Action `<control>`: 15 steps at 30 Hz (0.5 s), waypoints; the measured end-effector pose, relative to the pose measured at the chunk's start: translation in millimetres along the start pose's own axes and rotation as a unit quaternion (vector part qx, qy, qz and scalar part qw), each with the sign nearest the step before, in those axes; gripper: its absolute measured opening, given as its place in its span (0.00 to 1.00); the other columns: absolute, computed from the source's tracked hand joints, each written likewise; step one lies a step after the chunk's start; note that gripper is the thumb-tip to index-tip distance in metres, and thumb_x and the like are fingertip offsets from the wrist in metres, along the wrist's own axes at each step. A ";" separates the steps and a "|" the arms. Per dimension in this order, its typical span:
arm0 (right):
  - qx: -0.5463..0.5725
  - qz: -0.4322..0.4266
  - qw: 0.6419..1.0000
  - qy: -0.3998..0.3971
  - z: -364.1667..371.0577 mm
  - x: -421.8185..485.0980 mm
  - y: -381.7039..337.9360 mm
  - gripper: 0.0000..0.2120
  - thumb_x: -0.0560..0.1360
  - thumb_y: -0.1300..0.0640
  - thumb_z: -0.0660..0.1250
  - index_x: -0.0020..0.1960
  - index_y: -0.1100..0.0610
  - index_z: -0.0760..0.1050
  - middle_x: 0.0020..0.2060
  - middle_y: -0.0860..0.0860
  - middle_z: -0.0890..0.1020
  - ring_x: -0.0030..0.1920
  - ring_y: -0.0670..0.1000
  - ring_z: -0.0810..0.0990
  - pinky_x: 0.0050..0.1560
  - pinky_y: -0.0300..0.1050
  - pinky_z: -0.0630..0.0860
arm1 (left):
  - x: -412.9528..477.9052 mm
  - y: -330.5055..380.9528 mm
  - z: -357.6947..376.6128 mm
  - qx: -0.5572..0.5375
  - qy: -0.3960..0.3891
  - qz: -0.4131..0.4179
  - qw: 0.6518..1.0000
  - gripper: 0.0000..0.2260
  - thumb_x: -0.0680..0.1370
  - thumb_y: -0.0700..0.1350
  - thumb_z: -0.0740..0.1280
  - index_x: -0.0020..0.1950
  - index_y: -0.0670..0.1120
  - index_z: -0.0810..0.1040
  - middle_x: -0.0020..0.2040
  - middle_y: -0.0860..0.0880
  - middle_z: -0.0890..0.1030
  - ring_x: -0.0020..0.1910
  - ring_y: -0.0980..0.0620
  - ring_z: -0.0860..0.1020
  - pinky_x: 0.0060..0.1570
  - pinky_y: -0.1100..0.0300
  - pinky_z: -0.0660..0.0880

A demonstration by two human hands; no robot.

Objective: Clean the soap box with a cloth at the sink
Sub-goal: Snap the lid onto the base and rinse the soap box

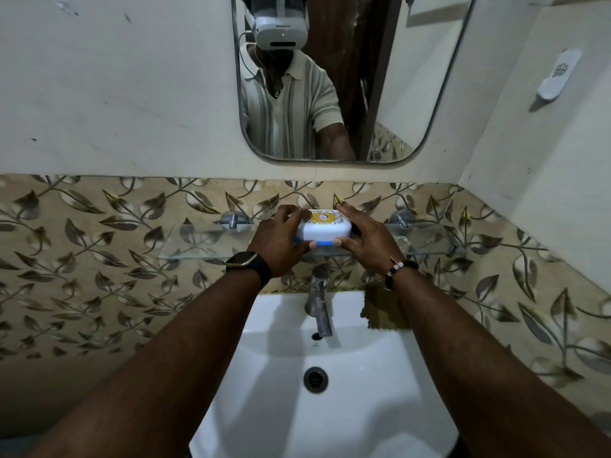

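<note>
Head view, nearest first: your two forearms reach out over the white sink [264,408], whose drain [315,379] sits in the middle of the bowl. At the sink's back edge stands the metal tap [319,309], its spout pointing down into the bowl. Just right of the tap, on the back right corner of the sink, lies an olive-brown cloth [380,312] – your right forearm hides part of it, and neither hand touches it.

Further out, a dark watch [246,264] wraps your left wrist and a bead bracelet [400,267] your right. Your left hand [281,249] grips the left end of the soap box [325,228], thumb against its lower front edge and fingers curled over the top. Your right hand [367,239] holds the right end, thumb tip pinching the lower front corner and the other fingers, close together, wrapped along the side and back.

The soap box – white lid with a yellow round label, blue band at the base – is at the middle of the glass shelf [205,242], near its front edge; whether it rests on the glass or is just clear of it cannot be told. Above the shelf's leaf-patterned tiles hangs a mirror [413,94], and a white holder [558,74] is fixed to the right wall.
</note>
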State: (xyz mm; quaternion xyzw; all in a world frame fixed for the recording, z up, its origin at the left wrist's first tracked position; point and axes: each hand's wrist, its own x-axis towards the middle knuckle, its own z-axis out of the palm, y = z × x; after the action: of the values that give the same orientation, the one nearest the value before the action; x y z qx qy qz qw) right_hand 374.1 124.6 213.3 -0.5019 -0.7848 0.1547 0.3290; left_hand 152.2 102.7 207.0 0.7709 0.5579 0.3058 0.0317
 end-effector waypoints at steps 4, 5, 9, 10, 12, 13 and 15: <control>0.015 0.010 1.000 0.020 -1.9 -5.4 -1.5 0.36 0.72 0.56 0.77 0.76 0.52 0.65 0.74 0.51 0.71 0.72 0.52 0.71 0.71 0.54 0.72 | -5.0 2.2 -3.8 0.007 -0.002 -0.003 1.000 0.32 0.74 0.57 0.72 0.75 0.50 0.68 0.74 0.43 0.68 0.66 0.40 0.73 0.64 0.46 0.75; 0.017 0.011 0.999 0.028 -2.3 -7.9 -1.5 0.36 0.72 0.55 0.77 0.76 0.52 0.66 0.74 0.51 0.71 0.72 0.51 0.71 0.71 0.54 0.73 | -6.8 3.0 -5.0 0.008 0.000 -0.002 1.000 0.32 0.74 0.57 0.72 0.76 0.50 0.68 0.75 0.43 0.67 0.67 0.40 0.72 0.64 0.45 0.74; 0.017 0.004 0.999 0.051 -1.8 -19.5 -2.6 0.37 0.71 0.54 0.77 0.76 0.51 0.65 0.73 0.51 0.72 0.72 0.51 0.71 0.71 0.55 0.72 | -16.0 9.5 -9.2 0.023 0.002 0.013 1.000 0.32 0.75 0.57 0.72 0.76 0.49 0.67 0.75 0.41 0.65 0.69 0.39 0.69 0.65 0.42 0.71; 0.016 0.004 0.998 0.056 -1.2 -23.2 -3.8 0.38 0.71 0.53 0.77 0.76 0.51 0.65 0.73 0.51 0.72 0.72 0.51 0.71 0.70 0.56 0.73 | -18.6 11.5 -10.4 0.030 0.005 0.024 0.999 0.31 0.75 0.57 0.71 0.76 0.48 0.68 0.75 0.41 0.66 0.69 0.38 0.69 0.65 0.42 0.71; 0.009 0.003 0.998 0.068 0.2 -31.3 -5.6 0.39 0.71 0.51 0.77 0.77 0.50 0.63 0.74 0.51 0.71 0.71 0.51 0.71 0.70 0.55 0.73 | -23.1 15.3 -12.3 0.039 0.012 0.048 0.998 0.29 0.77 0.57 0.70 0.74 0.47 0.69 0.74 0.40 0.68 0.69 0.38 0.69 0.63 0.42 0.71; 0.009 0.003 0.997 0.072 0.3 -35.7 -6.6 0.40 0.71 0.50 0.77 0.77 0.49 0.62 0.74 0.51 0.70 0.72 0.51 0.70 0.70 0.55 0.73 | -25.4 17.5 -13.2 0.040 0.016 0.057 0.997 0.28 0.77 0.57 0.69 0.74 0.46 0.70 0.73 0.40 0.68 0.68 0.37 0.68 0.62 0.42 0.71; 0.020 0.003 0.997 0.072 -0.8 -45.2 -9.6 0.41 0.72 0.50 0.77 0.78 0.48 0.59 0.75 0.51 0.69 0.73 0.51 0.68 0.71 0.57 0.72 | -31.1 22.2 -13.5 0.040 0.021 0.075 0.996 0.26 0.78 0.57 0.67 0.73 0.47 0.71 0.73 0.40 0.69 0.68 0.36 0.68 0.62 0.43 0.70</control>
State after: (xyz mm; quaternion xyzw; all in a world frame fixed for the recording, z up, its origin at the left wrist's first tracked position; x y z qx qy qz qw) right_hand 380.8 80.0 203.1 -0.5071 -0.7544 0.1348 0.3944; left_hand 158.1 63.1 213.1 0.8048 0.5107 0.3008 -0.0336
